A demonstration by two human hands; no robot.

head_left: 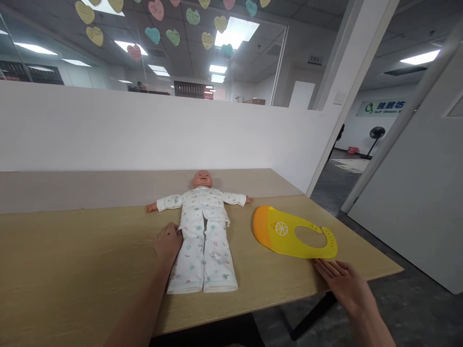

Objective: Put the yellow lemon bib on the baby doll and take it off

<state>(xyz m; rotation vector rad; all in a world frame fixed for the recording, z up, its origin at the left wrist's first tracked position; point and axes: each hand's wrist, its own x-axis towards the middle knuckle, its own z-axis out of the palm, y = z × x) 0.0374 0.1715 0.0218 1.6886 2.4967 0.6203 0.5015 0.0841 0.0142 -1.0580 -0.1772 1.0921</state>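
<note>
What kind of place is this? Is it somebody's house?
Probably not a house. It looks like an office, perhaps used for baby-care practice. There's a long wooden desk with a baby doll and a yellow bib, paper hearts up high, and a company sign.

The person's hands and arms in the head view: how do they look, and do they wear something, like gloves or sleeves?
The left hand and right hand are bare, without gloves. The left forearm and right forearm show no sleeve, watch or cable.
</note>
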